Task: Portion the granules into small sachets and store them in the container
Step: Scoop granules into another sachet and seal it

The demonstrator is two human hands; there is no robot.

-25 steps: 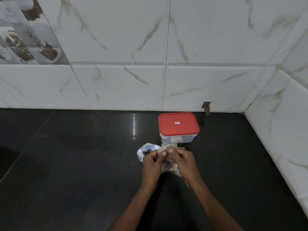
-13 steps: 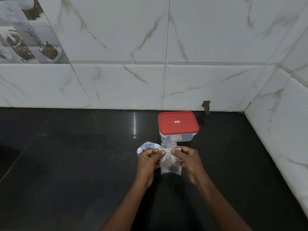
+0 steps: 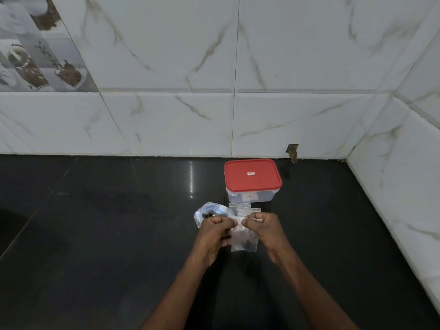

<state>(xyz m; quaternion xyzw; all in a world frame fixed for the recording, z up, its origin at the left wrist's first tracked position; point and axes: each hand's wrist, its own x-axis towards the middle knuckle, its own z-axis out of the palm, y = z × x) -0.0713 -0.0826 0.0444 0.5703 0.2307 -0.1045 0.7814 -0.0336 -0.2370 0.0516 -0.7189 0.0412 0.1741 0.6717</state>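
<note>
Sachet point(image 3: 244, 242): small flat pouch of clear plastic, rectangular, hanging upright between both hands above the countertop point(image 3: 119, 234), on the near side of the container. Its top edge is drawn taut between the hands as a thin pale strip. Whether the mouth is sealed cannot be told.

Granules point(image 3: 246, 245): small dark cluster settled at the bottom of the sachet; the plastic above them is see-through.

Left hand point(image 3: 213, 236): fingers curled, thumb and forefinger pinching the left end of the sachet's top edge.

Right hand point(image 3: 265, 231): fingers curled, pinching the right end of the same edge. The hands are close but apart, with the strip spanning the gap.

Container point(image 3: 252, 197): rectangular, translucent body with rounded corners and a small label on the near wall. It stands on the countertop near the back wall, just beyond the hands.

Red lid point(image 3: 252, 175): fitted on the container, with a small sticker at its centre.

Spare sachets point(image 3: 242, 208): clear flat pouches lying between container and hands; count unclear.

Larger bag point(image 3: 209, 210): crumpled clear plastic with blue print and something dark inside, lying just beyond the left hand.

Countertop: glossy black stone.

Wall tiles point(image 3: 166, 115): white, marble-veined, with a chipped spot point(image 3: 292, 152) at the base behind the container
</note>
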